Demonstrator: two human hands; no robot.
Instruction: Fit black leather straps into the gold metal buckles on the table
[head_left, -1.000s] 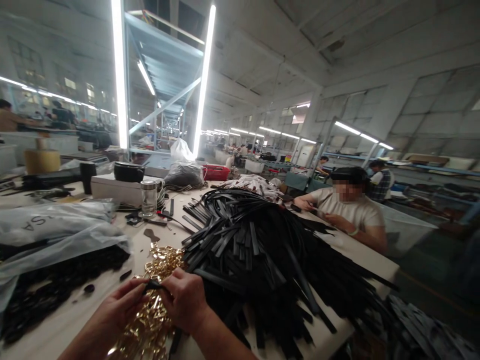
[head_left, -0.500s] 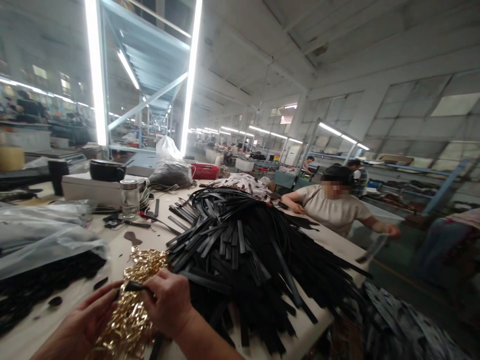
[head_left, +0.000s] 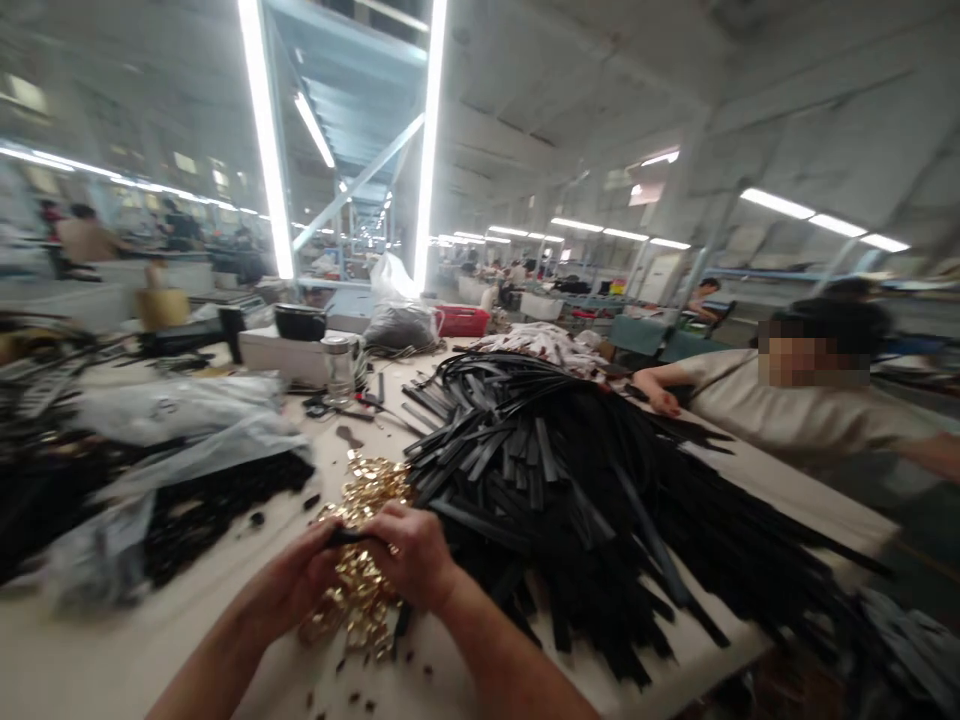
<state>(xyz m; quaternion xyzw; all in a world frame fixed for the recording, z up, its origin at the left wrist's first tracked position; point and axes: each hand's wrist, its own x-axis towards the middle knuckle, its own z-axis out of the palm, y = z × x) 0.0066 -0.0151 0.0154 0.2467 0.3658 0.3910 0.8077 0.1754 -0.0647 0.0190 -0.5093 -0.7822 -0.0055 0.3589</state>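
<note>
Both my hands are closed on a short stretch of dark strap, held roughly level between them. My left hand grips its left end with fingers and thumb. At the other end my right hand pinches it, and that hand hides part of the strap. Directly below lies a heap of shiny gold metal fittings, too blurred to tell their exact kind. To the right of my right hand spreads a large pile of black straps, many overlapping and some hanging past the table edge.
Plastic bags with small black pieces lie left on the table. Further back are a glass jar, a white box, a tied grey bag and a red basket. Across the table sits a person.
The view has swung left, so the table and piles appear further right. My hands stay over the gold fittings with the strap between them. The person opposite has an arm stretched outward in both.
</note>
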